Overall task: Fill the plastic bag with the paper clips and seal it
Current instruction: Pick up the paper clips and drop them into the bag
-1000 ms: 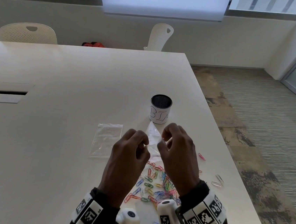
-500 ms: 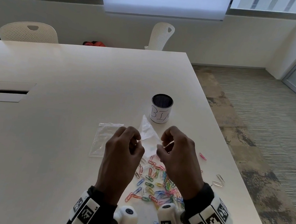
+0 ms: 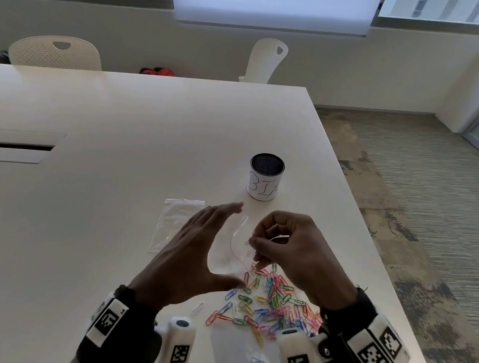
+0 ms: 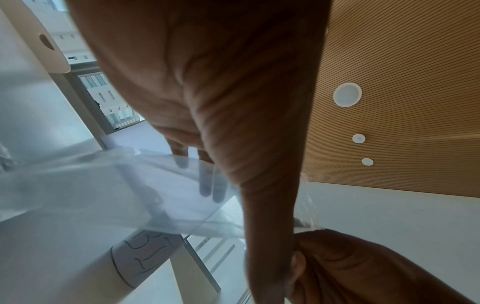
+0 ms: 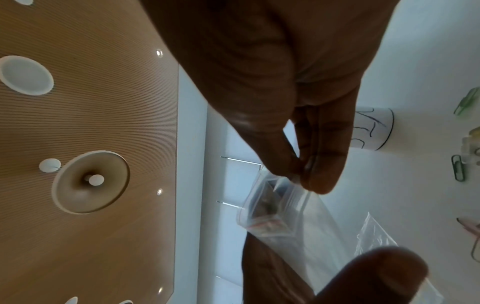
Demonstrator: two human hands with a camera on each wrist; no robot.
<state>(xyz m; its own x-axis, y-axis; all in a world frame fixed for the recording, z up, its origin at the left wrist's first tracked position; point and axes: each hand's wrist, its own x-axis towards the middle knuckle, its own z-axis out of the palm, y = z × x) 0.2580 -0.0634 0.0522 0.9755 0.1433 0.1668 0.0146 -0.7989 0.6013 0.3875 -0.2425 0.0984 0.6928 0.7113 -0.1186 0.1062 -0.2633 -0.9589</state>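
A small clear plastic bag (image 3: pixel 233 241) hangs between my hands above the table, its mouth pulled open. My right hand (image 3: pixel 255 243) pinches the bag's rim between thumb and finger, as the right wrist view shows at the open mouth (image 5: pixel 267 205). My left hand (image 3: pixel 219 247) is spread open beside the bag. In the left wrist view its straight fingers (image 4: pixel 207 183) show through the film (image 4: pixel 103 185); whether they are inside or behind it I cannot tell. A pile of coloured paper clips (image 3: pixel 272 303) lies on the table just below and in front of both hands.
A second flat clear bag (image 3: pixel 175 222) lies left of my hands. A dark mesh cup labelled BIN (image 3: pixel 265 181) stands just beyond them. Stray clips (image 3: pixel 198 307) lie near my wrists. The table's right edge (image 3: pixel 385 270) is close.
My left hand has let go of the bag's rim and spread its fingers flat. The right hand keeps its pinch, and the bag's mouth now gapes open.
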